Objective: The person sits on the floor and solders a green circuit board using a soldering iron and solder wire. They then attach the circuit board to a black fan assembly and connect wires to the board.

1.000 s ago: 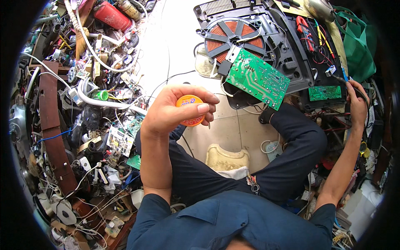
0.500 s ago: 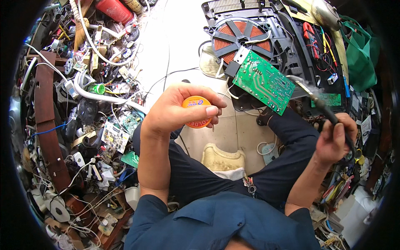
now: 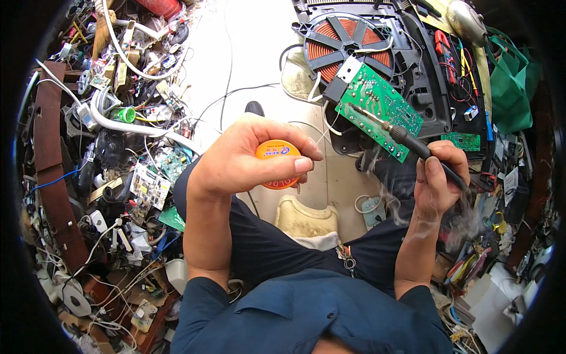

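My left hand is closed round a small round orange tin, thumb across its face, held up in front of my lap. In my right hand is a black-handled soldering iron, gripped like a pen. Its metal tip reaches over the left part of a green circuit board; whether it touches the board I cannot tell. The board lies tilted, solder side up, against an opened cooktop housing with a copper coil. Thin smoke drifts below the iron and around my right wrist.
Loose boards, wires and parts pile up on the left beside a white cable. At the right lie a red clamp meter, another green board and a green bag. A yellowish stool seat stands between my legs.
My right hand has brought the soldering iron leftward, so its tip is now over the board's left part. Smoke has spread lower. My left hand still holds the tin, slightly shifted.
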Tool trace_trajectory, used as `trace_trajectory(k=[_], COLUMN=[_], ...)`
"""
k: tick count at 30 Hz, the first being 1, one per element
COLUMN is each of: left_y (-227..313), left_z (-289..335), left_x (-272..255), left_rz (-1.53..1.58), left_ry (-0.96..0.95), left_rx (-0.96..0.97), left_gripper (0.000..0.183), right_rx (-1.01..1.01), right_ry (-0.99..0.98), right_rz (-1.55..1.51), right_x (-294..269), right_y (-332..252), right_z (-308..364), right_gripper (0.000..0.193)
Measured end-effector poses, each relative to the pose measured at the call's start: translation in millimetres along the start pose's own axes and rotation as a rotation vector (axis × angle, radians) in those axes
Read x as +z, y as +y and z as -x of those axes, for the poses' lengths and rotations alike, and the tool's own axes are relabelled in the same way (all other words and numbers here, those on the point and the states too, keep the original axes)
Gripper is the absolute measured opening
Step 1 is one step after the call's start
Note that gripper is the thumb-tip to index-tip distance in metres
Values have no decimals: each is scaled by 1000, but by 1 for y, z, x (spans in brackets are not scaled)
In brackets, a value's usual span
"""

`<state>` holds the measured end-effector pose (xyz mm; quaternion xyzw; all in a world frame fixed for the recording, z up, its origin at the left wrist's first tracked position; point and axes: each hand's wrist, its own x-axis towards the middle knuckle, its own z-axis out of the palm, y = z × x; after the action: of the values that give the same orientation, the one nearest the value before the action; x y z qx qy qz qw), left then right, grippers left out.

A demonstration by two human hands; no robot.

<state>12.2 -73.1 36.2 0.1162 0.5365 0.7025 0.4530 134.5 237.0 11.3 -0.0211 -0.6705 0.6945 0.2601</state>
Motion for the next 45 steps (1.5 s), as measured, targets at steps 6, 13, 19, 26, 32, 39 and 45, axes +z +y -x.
trace_trajectory(k=[6, 13, 19, 26, 32, 39, 45], left_y=[3, -2, 0, 0, -1, -1, -2], left_z=[-1, -2, -2, -3, -2, -4, -3], left_x=[0, -2, -1, -2, -2, -1, 0], left_rz=[-3, -20, -20, -35, -32, -58, -29], left_ry=[-1, -20, -24, -19, -14, -12, 11], left_rx=[-5, 39, 27, 14, 23, 17, 3], left_gripper=[21, 21, 21, 21, 21, 21, 21], right_rx=[22, 54, 109, 112, 130, 134, 154], right_ry=[-9, 32, 98, 91, 66, 77, 80], right_rz=[21, 15, 37, 40, -15, -10, -21], right_x=[2, 4, 11, 10, 9, 7, 8], right_y=[5, 3, 1, 2, 4, 6, 5], right_z=[1, 3, 2, -1, 1, 1, 1], right_gripper=[20, 18, 16, 14, 13, 12, 12])
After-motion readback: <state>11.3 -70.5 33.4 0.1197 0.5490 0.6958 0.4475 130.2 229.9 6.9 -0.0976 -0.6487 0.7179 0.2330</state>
